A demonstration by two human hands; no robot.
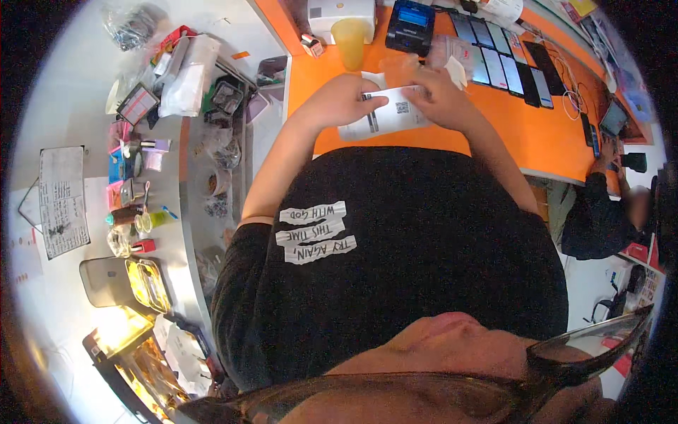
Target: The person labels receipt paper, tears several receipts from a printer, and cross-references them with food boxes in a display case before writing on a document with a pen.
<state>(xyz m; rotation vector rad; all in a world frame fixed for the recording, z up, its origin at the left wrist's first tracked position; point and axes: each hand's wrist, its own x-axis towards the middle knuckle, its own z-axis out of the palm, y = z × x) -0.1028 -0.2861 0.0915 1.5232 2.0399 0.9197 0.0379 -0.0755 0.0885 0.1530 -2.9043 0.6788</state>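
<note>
A white printed paper label with a square code and barcode is stretched between my two hands, just above the orange tabletop. My left hand pinches its left part, thumb on top. At the other side, my right hand grips the label near its upper right, thumb over the edge; some of its fingers are blurred. Beyond the hands stand a yellow translucent plastic cup and a black label printer. A torn white paper piece lies beside my right hand.
Several smartphones lie in rows at the right, near a white cable. A white box stands at the back. Farther right, another person has a hand on the table. Shelves with goods run along the left.
</note>
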